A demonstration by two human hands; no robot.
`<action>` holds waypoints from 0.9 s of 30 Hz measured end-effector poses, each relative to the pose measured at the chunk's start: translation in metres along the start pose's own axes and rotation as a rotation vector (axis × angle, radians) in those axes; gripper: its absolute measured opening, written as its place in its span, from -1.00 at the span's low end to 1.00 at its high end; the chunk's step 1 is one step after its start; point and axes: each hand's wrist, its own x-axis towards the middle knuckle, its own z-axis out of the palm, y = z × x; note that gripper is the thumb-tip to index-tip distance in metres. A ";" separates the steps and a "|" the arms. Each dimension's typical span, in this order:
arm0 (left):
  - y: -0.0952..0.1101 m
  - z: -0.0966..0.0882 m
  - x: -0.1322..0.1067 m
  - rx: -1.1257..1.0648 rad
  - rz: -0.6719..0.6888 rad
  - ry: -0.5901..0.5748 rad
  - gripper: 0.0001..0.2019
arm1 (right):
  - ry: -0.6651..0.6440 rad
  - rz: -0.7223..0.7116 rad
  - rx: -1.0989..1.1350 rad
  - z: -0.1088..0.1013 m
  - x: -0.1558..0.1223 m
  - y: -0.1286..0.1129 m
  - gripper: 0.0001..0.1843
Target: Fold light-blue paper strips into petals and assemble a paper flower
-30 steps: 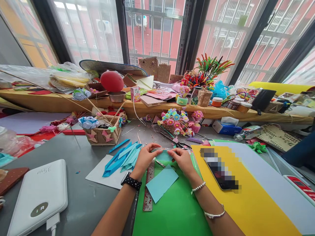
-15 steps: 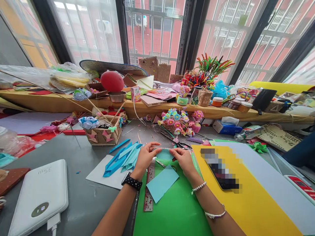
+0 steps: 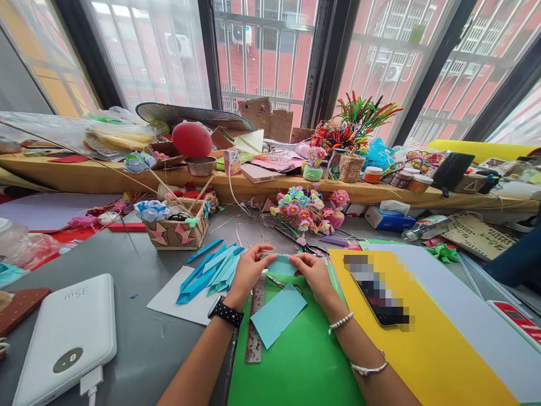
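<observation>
Between my two hands is a small piece of light blue paper (image 3: 282, 265). My left hand (image 3: 252, 269) pinches its left end, and my right hand (image 3: 311, 272) pinches the right end. Just below lies a pair of scissors (image 3: 276, 282), partly covered by a loose light blue paper sheet (image 3: 279, 316). Left of that sheet is a patterned ruler (image 3: 255, 327). All of these rest on or above a green sheet (image 3: 296, 372). Several folded blue paper strips (image 3: 211, 273) lie in a pile beside my left hand, on a white sheet (image 3: 177, 299).
A white power bank (image 3: 67, 332) with a cable lies at the left. On the right, a phone (image 3: 376, 293) rests on yellow paper (image 3: 439, 349). A decorated cardboard box (image 3: 177, 231) and crocheted flowers (image 3: 304, 208) stand farther back, below a cluttered shelf (image 3: 270, 189).
Both hands keep their pinch on the light blue paper in nearly the same place. The whole view has shifted very slightly; nothing was taken up or let go.
</observation>
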 end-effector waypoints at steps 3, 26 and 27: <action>-0.001 0.000 0.001 0.018 0.009 0.005 -0.69 | 0.023 -0.004 -0.009 0.000 0.000 -0.001 -0.78; -0.005 0.005 -0.003 0.558 0.313 -0.131 -0.86 | -0.014 -0.244 -0.410 0.000 -0.005 -0.005 -0.85; -0.005 0.005 -0.003 0.579 0.326 -0.136 -0.86 | -0.010 -0.251 -0.413 0.000 -0.005 -0.005 -0.85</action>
